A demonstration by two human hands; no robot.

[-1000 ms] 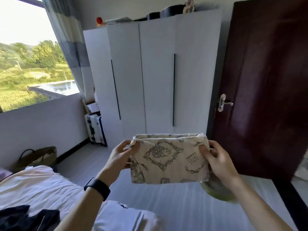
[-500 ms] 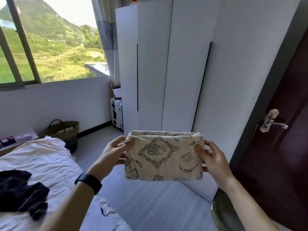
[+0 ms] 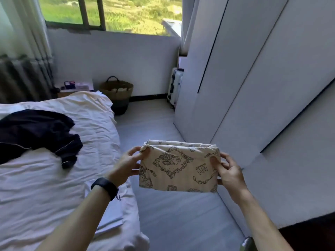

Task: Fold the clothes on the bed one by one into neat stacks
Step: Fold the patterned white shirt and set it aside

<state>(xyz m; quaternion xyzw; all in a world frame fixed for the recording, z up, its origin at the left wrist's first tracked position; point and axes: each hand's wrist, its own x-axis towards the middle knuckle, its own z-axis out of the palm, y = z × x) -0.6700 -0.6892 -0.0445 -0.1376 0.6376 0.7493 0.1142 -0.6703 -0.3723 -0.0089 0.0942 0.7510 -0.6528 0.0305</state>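
Note:
A cream garment (image 3: 178,165) with dark line drawings is folded into a thick rectangle and held in the air over the floor beside the bed. My left hand (image 3: 126,166) pinches its upper left corner; a black watch is on that wrist. My right hand (image 3: 229,172) pinches its upper right edge, thumb in front. A dark navy garment (image 3: 38,134) with pale piping lies crumpled on the white bed (image 3: 45,187) at the left.
White wardrobe doors (image 3: 253,87) stand close on the right. A woven basket (image 3: 117,93) and a white suitcase (image 3: 175,86) stand on the grey floor by the far wall under the window. A small bedside table (image 3: 76,86) stands behind the bed.
The view has swung left and down, from the door and wardrobe toward the bed and window. Both hands keep the same hold on the folded cream garment.

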